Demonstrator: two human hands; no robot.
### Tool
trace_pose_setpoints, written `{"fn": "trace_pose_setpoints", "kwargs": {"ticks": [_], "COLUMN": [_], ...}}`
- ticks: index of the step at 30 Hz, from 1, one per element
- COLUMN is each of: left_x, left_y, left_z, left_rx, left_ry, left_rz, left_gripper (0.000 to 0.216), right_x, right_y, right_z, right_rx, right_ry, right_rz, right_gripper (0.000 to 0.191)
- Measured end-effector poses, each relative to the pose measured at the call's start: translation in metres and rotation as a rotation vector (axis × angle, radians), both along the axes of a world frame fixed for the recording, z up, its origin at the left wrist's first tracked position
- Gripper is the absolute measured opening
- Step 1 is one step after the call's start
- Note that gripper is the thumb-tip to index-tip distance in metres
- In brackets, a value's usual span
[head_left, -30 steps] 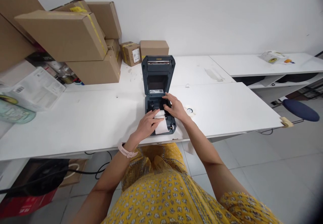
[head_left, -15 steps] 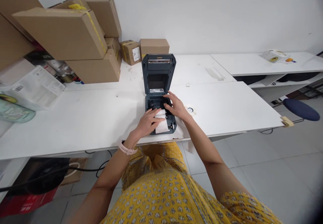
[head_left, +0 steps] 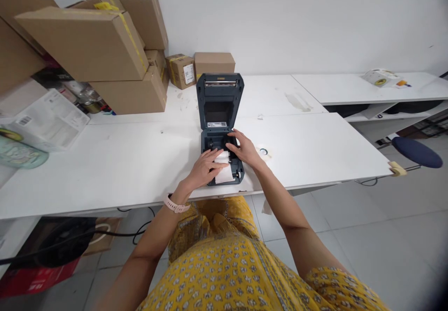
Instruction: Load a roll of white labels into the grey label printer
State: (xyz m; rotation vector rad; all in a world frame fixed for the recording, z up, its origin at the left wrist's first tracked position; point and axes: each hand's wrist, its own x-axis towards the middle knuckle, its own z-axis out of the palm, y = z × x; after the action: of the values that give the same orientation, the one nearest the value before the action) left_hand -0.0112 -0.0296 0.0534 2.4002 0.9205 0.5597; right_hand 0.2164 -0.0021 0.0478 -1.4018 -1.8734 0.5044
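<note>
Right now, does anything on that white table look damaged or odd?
A grayish smear marks the white table behind and right of the open printer, and a dark chip-like mark breaks the table's front edge. Both stand out against white; wear or dirt, I can't tell.

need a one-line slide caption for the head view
Left hand on white paper in an open printer, right hand at its right side, boxes behind.

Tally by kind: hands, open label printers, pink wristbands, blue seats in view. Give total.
Hands: 2 (left hand, right hand)
Open label printer: 1
Pink wristband: 1
Blue seat: 1
Total: 5
</note>
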Motion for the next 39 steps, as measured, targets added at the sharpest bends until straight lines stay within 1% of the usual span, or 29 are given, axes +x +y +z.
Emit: {"fn": "trace_pose_setpoints", "kwargs": {"ticks": [6,11,16,20,26,30,32,34,35,37,38,39], "left_x": [0.001,0.002,0.003,0.002,0.004,0.003,-0.001,-0.006,-0.009,-0.014,-0.016,-0.018], "left_y": [-0.007,-0.023,-0.045,-0.053,-0.057,-0.075,-0.087,-0.100,-0.105,-0.113,-0.115,-0.117], "left_z": [0.003,0.006,0.001,-0.004,-0.012,-0.012,-0.007,0.001,0.005,0.013,0.016,0.018], "left_rx": [0.026,0.102,0.208,0.271,0.324,0.333,0.318,0.265,0.226,0.150,0.119,0.096], "left_ry": [0.053,0.115,0.130,0.134,0.074,-0.025,-0.114,-0.223,-0.278,-0.382,-0.424,-0.460], "left_rz": [-0.016,-0.004,-0.016,-0.021,-0.002,0.001,-0.015,-0.032,-0.034,-0.025,-0.013,0.002], "left_gripper": [0.036,0.038,0.052,0.060,0.058,0.056,0.050,0.041,0.037,0.028,0.023,0.018], "right_x": [-0.001,-0.001,0.000,0.000,0.000,-0.002,-0.001,0.003,0.006,0.011,0.012,0.012], "right_y": [0.001,0.000,0.001,0.002,0.004,-0.001,-0.003,0.002,0.010,0.033,0.048,0.064], "right_z": [-0.002,-0.002,-0.006,-0.007,-0.009,-0.009,-0.001,0.017,0.030,0.060,0.076,0.091], "right_rx": [0.007,0.005,0.025,0.037,0.047,0.041,0.049,0.126,0.193,0.338,0.381,0.388], "right_ry": [0.010,0.019,0.038,0.040,0.058,0.075,0.130,0.234,0.287,0.354,0.361,0.364], "right_rz": [0.002,0.004,0.007,0.010,0.009,0.015,0.002,-0.074,-0.125,-0.204,-0.193,-0.161], "right_gripper": [0.038,0.038,0.036,0.035,0.035,0.036,0.039,0.047,0.052,0.061,0.064,0.066]}}
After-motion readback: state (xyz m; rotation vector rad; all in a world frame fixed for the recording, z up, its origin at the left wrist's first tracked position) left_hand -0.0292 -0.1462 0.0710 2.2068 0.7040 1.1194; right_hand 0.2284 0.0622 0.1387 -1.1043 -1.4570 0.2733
